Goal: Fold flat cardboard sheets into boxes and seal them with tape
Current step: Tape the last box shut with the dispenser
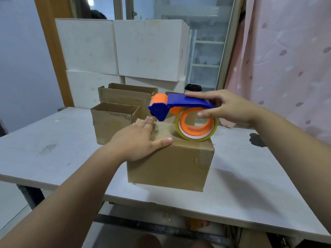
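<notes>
Tape gun on a box

The fingers of the right hand (227,108) wrap round the blue tape gun (179,104), and its tape roll sits on the closed box (172,163). The left hand (138,140) lies flat on the box top, fingers straight. The box stands on the white table (53,140), with open boxes (111,119) just behind.

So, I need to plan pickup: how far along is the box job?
Done: the open boxes behind stand folded, tops unsealed. In hand: the left hand presses flat on the closed top of the front box while the right hand holds the tape dispenser on it. Left: taping that top, then likely the open ones. No flat sheets show.
</notes>
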`<state>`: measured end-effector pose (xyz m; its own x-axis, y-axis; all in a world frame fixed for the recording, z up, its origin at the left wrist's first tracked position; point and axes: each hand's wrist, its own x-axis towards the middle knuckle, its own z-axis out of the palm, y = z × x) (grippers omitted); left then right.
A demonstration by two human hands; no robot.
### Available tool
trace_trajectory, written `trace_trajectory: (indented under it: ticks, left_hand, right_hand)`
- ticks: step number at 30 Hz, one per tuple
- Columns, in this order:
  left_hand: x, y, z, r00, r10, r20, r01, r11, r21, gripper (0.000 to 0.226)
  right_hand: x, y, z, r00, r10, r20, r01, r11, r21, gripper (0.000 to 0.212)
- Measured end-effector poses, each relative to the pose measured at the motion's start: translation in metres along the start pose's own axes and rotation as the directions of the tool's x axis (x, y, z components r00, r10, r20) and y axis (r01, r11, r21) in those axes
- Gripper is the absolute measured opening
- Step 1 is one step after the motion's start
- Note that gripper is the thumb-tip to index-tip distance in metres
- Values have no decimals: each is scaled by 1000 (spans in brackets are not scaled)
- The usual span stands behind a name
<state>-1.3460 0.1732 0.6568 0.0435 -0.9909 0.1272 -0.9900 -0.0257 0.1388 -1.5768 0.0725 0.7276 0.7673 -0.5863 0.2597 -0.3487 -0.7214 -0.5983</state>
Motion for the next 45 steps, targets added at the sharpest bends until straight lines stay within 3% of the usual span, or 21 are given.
trace_trajectory:
  ticks: [3, 9, 12, 22, 27, 31, 37, 45]
  left_hand:
    - [-2, 4, -4, 999, -13, 31, 13, 1000, -7, 114]
    - [-5, 7, -6, 998, -28, 54, 27, 999, 18, 109]
    - [-5, 7, -6, 998, -31, 53, 30, 999, 19, 110]
    - [-6, 8, -6, 998, -29, 50, 28, 999, 28, 111]
    - [-5, 7, -4, 999, -32, 36, 31, 999, 28, 111]
    - [-4, 5, -3, 999, -22, 40, 20, 999, 39, 112]
    - [-2, 4, -3, 999, -9, 31, 7, 999, 47, 111]
    - [-1, 3, 0, 1000, -12, 9, 11, 1000, 25, 110]
  right_hand:
    - [-5, 9, 7, 998, 1, -67, 2, 999, 50, 50]
    - [-22, 31, 33, 970, 72, -231, 13, 937, 349, 51]
    - [-25, 24, 29, 966, 37, -256, 41, 955, 292, 53]
    - [-30, 6, -9, 994, 40, -98, -32, 995, 90, 46]
    - [-26, 6, 0, 990, 37, -135, -29, 998, 58, 43]
    - [-39, 19, 7, 978, 92, -188, -43, 967, 250, 51]
    - [-49, 38, 35, 927, 128, -352, 65, 871, 487, 63]
    - [-48, 25, 4, 949, 60, -309, 39, 951, 306, 58]
